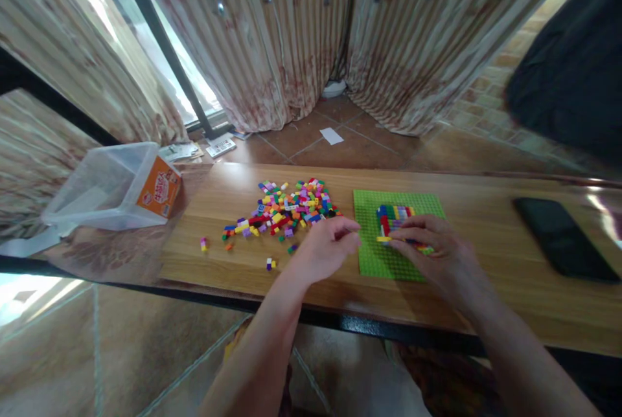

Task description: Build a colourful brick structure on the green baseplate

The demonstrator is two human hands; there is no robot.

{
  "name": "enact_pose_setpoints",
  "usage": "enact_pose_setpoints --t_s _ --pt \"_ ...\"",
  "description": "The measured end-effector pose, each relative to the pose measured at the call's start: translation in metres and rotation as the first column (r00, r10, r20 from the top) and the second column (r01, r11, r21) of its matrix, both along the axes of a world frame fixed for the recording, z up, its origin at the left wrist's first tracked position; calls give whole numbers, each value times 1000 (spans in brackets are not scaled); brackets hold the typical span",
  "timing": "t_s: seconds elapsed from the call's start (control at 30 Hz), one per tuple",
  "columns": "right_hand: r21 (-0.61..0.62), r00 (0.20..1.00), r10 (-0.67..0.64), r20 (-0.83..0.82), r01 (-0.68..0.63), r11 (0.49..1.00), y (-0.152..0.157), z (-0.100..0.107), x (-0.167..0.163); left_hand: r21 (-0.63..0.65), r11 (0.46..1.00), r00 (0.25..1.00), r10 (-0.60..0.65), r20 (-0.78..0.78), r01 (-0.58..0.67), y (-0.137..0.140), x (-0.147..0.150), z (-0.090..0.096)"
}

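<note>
A green studded baseplate [372, 261] lies on the wooden table, with a block of colorful toy bricks [398, 213] built up on it. My right hand [440, 252] reaches over the plate from the right, its thumb and fingers pinched on a yellow brick [383, 239] at the near left edge of the build. Part of the build is hidden beneath that hand. By the plate's left edge hovers my left hand [328, 245], fingers loosely bent and thumb apart, with nothing visible in it. To its left spreads a pile of loose bricks [291, 206] in mixed colors.
A clear plastic bin [102, 177] with an orange label lies at the table's left end. A black phone-like slab [566, 236] rests on the right. A few stray bricks [270, 264] sit near the front edge. Curtains [243, 48] hang beyond the table.
</note>
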State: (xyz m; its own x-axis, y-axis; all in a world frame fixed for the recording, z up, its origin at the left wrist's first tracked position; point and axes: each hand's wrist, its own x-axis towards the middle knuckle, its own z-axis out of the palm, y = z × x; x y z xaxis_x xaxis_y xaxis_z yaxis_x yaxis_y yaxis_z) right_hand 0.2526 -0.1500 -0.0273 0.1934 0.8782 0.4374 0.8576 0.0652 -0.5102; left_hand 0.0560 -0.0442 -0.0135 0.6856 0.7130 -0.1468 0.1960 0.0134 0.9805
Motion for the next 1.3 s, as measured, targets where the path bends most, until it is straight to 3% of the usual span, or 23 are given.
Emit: enact_pose_setpoints --t_s 0.1,0.23,0.67,1.07,1.3 --pt "-25 999 -44 27 45 999 -7 -9 12 144 990 997 22 -71 -11 -12 19 -11" --pt "-28 997 -71 32 72 997 -6 -13 11 223 973 988 82 -131 -51 -21 38 -16" --pt "-44 970 -173 -169 168 985 -5 -16 13 296 953 982 112 -149 -63 -26 57 -17" --pt "-53 966 -173 -195 165 985 -4 -15 14 284 958 987 78 -140 -36 -26 56 -18" --pt "-53 902 -261 -345 259 965 -5 -7 25 351 936 991 60 -119 -15 -21 49 -13"
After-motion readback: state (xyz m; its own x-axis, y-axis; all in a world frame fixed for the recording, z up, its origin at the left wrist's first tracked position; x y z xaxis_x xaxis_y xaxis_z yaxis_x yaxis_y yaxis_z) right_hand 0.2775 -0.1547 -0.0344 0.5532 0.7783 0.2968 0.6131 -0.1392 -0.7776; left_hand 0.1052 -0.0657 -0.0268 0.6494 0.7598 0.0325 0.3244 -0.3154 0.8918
